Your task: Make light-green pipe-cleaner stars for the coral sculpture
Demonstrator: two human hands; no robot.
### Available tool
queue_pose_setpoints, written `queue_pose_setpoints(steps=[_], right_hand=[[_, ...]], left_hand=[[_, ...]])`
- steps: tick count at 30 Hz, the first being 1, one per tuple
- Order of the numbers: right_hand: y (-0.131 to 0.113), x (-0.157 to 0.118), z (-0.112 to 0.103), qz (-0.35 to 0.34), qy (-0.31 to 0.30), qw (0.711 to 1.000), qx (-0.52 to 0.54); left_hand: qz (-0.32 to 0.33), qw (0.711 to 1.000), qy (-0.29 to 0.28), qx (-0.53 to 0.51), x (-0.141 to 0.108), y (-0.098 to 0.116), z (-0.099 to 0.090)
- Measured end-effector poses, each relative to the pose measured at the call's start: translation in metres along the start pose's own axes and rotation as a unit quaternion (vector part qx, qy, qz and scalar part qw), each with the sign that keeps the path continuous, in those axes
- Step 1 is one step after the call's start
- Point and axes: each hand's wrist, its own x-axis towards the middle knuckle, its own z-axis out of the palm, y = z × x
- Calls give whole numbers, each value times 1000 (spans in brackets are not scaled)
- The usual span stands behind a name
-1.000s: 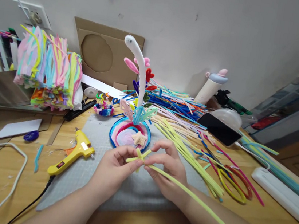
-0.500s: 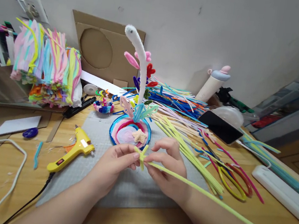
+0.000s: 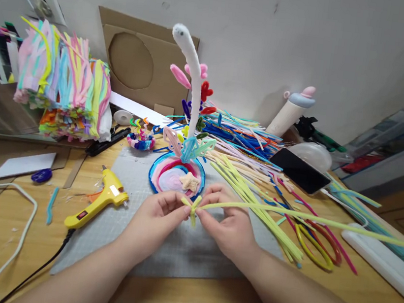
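Between my two hands is a small cross-shaped knot of yellow-green pipe cleaners (image 3: 193,211). My left hand (image 3: 163,216) pinches it from the left between thumb and fingers. From the right, my right hand (image 3: 230,220) has its thumb and forefinger closed on the same piece, where one long strand (image 3: 290,213) runs out over the hand toward the right. Just beyond my hands stands a pipe-cleaner ornament with a round blue-and-pink base (image 3: 154,177), a beige star (image 3: 189,182) and a tall white curved stem (image 3: 195,86). A grey cutting mat (image 3: 100,242) lies underneath.
A yellow glue gun (image 3: 101,198) with a black cord lies at left. Yellow-green pipe cleaners (image 3: 254,203), scissors with yellow handles (image 3: 317,251) and a phone (image 3: 299,172) are at right. Bundled pipe cleaners (image 3: 65,84) stand back left; a white bottle (image 3: 291,111) stands near the wall.
The long strand has swung from pointing down and right across my right forearm to lying nearly level above it. My right fingers have closed in on the knot; my left hand keeps its pinch.
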Motion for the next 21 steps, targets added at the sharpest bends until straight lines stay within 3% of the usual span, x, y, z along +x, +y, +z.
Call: queue_pose_setpoints(steps=[3, 6, 8, 12, 21], right_hand=[[2, 5, -1, 101, -38, 987, 122], [5, 10, -5, 239, -123, 932, 244], [7, 13, -9, 292, -174, 894, 292], [12, 15, -11, 301, -191, 876, 326], [10, 11, -2, 274, -144, 907, 284]], left_hand=[[1, 1000, -13, 15, 1, 2, -1], [-13, 999, -29, 44, 2, 3, -3], [-30, 998, -41, 49, 3, 4, -4], [-65, 997, -36, 5, 4, 6, -5], [-106, 993, -8, 53, 7, 1, -7]])
